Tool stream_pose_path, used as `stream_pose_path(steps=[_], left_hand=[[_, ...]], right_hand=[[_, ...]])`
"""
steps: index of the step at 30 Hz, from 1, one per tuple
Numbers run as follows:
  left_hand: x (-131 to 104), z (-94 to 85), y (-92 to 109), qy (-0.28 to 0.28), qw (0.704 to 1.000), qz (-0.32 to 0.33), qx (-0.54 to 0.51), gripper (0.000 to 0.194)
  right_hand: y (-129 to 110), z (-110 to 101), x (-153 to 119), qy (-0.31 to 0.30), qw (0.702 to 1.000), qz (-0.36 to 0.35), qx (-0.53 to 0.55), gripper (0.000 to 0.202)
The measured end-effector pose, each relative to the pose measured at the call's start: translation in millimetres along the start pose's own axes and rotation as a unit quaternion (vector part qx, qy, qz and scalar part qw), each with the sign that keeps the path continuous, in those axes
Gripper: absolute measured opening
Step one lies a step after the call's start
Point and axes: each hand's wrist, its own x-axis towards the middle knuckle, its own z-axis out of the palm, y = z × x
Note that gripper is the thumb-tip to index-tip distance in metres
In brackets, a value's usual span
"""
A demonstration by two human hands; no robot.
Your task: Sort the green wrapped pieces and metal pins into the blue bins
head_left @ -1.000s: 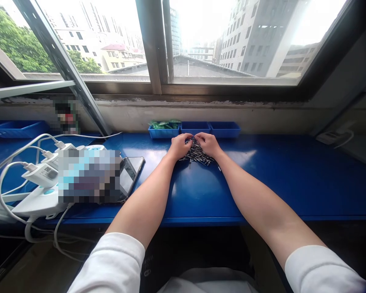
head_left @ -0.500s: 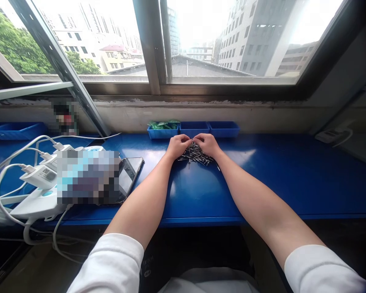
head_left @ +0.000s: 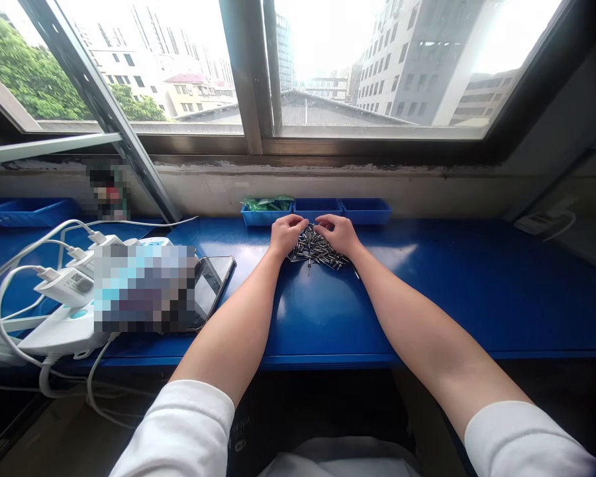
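Observation:
A pile of small, thin metal pins [head_left: 320, 250], silver and dark, lies on the blue table [head_left: 322, 311] between my hands. They look like rivets, though their exact kind is too small to tell. At the pile's upper left, my left hand [head_left: 287, 233] has thumb and fingers pinched together. Across a small gap, my right hand [head_left: 338, 233] curls its thumb and fingers over the upper right of the pile. Whatever either set of fingertips holds is too small to make out. One pin sticks out toward me at the pile's near edge.
Behind the hands stand a blue bin with green packets [head_left: 267, 211] and two more blue bins [head_left: 318, 209], [head_left: 365, 211]. To the left lie a phone [head_left: 213, 285] and a white power strip [head_left: 62, 334] with chargers and cables. A metal post [head_left: 129, 159] rises by the window.
My fingertips met over the pile before; now they are slightly apart, the left hand having shifted a little left. The pile looks much the same.

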Motion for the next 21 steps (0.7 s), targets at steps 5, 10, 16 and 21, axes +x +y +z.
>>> stream_pose_path(steps=[5,10,16,21], left_hand=[[-1.2,2.0,-2.3,-0.03,0.999,0.02,-0.002,0.024],[-3.3,1.9,-1.4,-0.04,0.994,0.012,0.096,0.022],[-4.4,1.6,3.6,-0.036,0.987,0.006,0.154,0.029],[-3.1,0.4,2.4,-0.015,0.977,-0.027,0.211,0.037]], right_hand=[[0.3,0.1,3.4,0.008,0.995,0.019,0.097,0.017],[4.4,-1.4,5.7,0.021,0.978,0.08,0.189,0.024],[5.6,-4.9,8.0,0.095,0.977,0.106,0.161,0.025],[15.0,-15.7,12.2,0.185,0.973,0.137,-0.004,0.039]])
